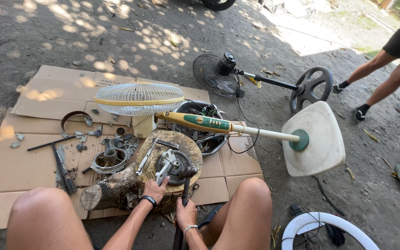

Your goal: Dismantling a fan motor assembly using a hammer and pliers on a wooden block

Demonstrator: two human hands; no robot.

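Both hands are busy on the log: the left hand [155, 189] presses a flat metal tool [164, 170], its blade lying across the round motor part [176, 164], fingers wrapped around its near end. The right hand [186, 214] is clenched round the dark handle of a hammer [185, 185], whose head hangs just beside the motor part's right edge. That motor part sits on the cut face of the log [116, 187], which lies on its side on flattened cardboard [19, 162] between the person's bare knees.

To do this well, I would judge that the tool's tip wants to be seated firmly in a seam before any blow, with the left fingers kept back from the struck end. Short, square taps should serve better than a wide swing, since the part rests loose on the wood and could skid off towards the knees.

Beside it on the log lies a wrench [146, 156]. Left of the log sit a second motor housing [109, 159], scattered metal scraps and a pick-like tool [61, 164]. Beyond stand a cream fan guard [139, 98], a metal bowl of wiring [207, 134], the green-and-cream fan stem [223, 126] and its white base [318, 139]. Farther off, a dark fan [218, 71] lies on the ground, near another person's legs [380, 78].
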